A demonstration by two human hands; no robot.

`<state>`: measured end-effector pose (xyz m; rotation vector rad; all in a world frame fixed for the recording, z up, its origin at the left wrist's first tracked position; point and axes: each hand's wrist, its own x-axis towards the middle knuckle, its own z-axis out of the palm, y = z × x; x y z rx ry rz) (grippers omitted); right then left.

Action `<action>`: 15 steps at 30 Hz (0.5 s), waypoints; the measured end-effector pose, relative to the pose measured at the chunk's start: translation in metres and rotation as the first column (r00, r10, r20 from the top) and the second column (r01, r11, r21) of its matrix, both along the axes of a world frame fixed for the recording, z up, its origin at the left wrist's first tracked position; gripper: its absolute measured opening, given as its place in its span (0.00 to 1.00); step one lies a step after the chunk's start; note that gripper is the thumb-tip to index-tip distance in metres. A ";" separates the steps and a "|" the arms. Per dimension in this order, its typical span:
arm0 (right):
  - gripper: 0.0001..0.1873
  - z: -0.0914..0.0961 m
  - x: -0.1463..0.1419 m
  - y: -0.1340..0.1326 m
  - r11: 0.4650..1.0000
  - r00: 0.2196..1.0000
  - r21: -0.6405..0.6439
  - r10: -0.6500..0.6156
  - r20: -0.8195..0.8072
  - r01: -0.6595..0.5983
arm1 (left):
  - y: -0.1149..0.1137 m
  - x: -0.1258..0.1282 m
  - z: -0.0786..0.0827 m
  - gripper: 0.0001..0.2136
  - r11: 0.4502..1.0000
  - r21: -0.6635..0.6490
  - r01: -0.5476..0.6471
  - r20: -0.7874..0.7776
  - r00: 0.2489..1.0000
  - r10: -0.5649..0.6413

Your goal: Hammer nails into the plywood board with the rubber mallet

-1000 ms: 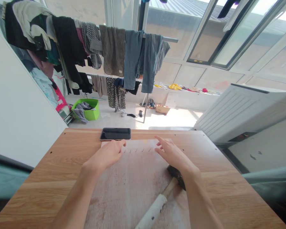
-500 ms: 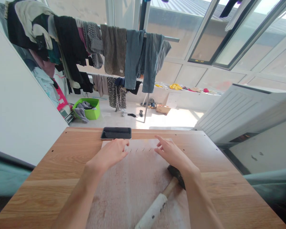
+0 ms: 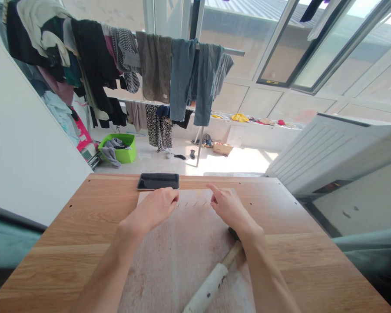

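A pale, worn wooden board lies on the table, with a row of several thin nails standing up near its far edge. My left hand is at the left end of that row, fingers curled in; whatever they hold, if anything, is hidden. At the row's right end is my right hand, index finger stretched out, the others bent, with nothing seen in it. A hammer with a white-wrapped handle rests on the board, its dark head partly covered by my right forearm.
A black phone lies at the far edge of the wooden table, just behind the board. Beyond the table are a drying rack with hanging clothes and a green basket. White panels flank the left side.
My left fingers have curled in closer and moved slightly right. My right hand has shifted a little left, its forearm now covering more of the hammer head.
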<state>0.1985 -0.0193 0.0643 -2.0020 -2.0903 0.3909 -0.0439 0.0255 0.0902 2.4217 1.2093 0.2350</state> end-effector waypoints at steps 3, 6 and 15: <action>0.30 0.005 -0.003 -0.001 1.000 1.000 0.019 0.006 -0.021 -0.005 | 0.001 0.002 -0.005 0.11 1.000 -0.012 0.013 -0.003 1.000 -0.013; 0.30 0.010 -0.007 -0.002 0.999 0.998 0.034 0.022 -0.057 -0.020 | 0.002 0.005 -0.010 0.11 1.000 -0.026 0.008 -0.006 1.000 -0.008; 0.29 0.015 -0.019 -0.006 0.998 0.994 0.034 0.061 -0.094 -0.059 | 0.007 0.011 -0.027 0.11 0.998 -0.037 0.052 -0.009 0.999 -0.053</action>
